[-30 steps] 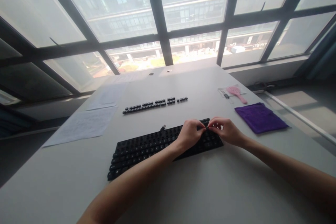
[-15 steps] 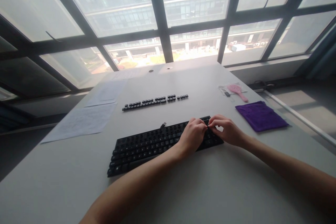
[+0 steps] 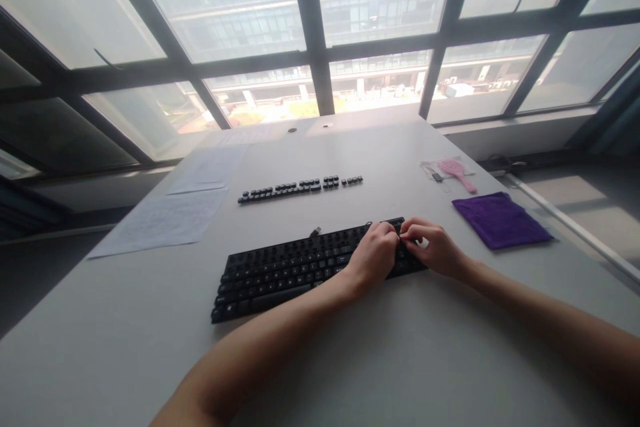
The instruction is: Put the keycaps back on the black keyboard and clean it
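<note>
A black keyboard (image 3: pixel 295 267) lies at a slant on the white table, its upper rows bare of keycaps. Over its right end, my left hand (image 3: pixel 376 250) rests with curled fingers. My right hand (image 3: pixel 431 245) meets it from the right, thumb and index finger pinched together at the number pad side. Whatever the fingertips pinch is too small and covered to make out. Beyond the keyboard, loose black keycaps (image 3: pixel 300 188) stand in two rows. The keyboard's USB plug (image 3: pixel 315 232) pokes out behind its far edge.
To the right lie a folded purple cloth (image 3: pixel 500 220), a pink hairbrush-shaped item (image 3: pixel 457 173) and a clear bag (image 3: pixel 431 172) with small tools. Paper sheets (image 3: pixel 165 220) cover the table's left side. Large windows (image 3: pixel 375 7) rise behind the table (image 3: pixel 400 360).
The view has shifted slightly, moving the table things a little right and up in the picture. Both hands stay at the keyboard's right end, fingertips now closer together.
</note>
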`<state>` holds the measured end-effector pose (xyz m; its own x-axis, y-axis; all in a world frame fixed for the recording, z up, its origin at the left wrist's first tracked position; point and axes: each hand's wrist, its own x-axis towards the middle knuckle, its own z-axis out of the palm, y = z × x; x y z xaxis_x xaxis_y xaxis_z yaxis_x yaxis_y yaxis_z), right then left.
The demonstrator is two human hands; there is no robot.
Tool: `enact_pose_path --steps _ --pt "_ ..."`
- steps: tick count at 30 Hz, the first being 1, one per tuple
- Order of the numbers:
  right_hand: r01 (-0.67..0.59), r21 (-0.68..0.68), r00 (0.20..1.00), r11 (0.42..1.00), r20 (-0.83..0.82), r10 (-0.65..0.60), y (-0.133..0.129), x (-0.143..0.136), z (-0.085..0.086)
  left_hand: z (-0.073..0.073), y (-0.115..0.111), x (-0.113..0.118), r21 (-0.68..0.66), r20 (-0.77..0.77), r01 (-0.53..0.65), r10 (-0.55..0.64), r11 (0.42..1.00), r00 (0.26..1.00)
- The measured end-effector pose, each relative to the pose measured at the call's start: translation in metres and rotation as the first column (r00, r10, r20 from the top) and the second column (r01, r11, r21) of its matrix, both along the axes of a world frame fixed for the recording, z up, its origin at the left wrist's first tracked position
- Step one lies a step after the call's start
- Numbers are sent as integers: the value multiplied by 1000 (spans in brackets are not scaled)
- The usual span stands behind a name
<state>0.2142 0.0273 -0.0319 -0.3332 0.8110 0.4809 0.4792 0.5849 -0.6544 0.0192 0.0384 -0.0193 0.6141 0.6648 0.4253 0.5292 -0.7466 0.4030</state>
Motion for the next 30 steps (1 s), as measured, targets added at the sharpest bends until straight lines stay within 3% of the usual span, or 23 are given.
enact_pose_path --steps 10,23,26,30 --pt "-35 -72 999 997 -15 34 5 2 5 1 5 2 -116 105 -29 41 993 994" --pt "-51 48 998 998 40 49 2 2 0 -3 1 0 -36 107 -15 18 999 994" --pt "14 77 1000 997 -24 -12 1 4 1 7 0 -2 -52 159 -44 52 998 986" --pt "235 119 966 965 -141 -218 2 9 3 43 9 -20 -56 191 -129 138 990 972"
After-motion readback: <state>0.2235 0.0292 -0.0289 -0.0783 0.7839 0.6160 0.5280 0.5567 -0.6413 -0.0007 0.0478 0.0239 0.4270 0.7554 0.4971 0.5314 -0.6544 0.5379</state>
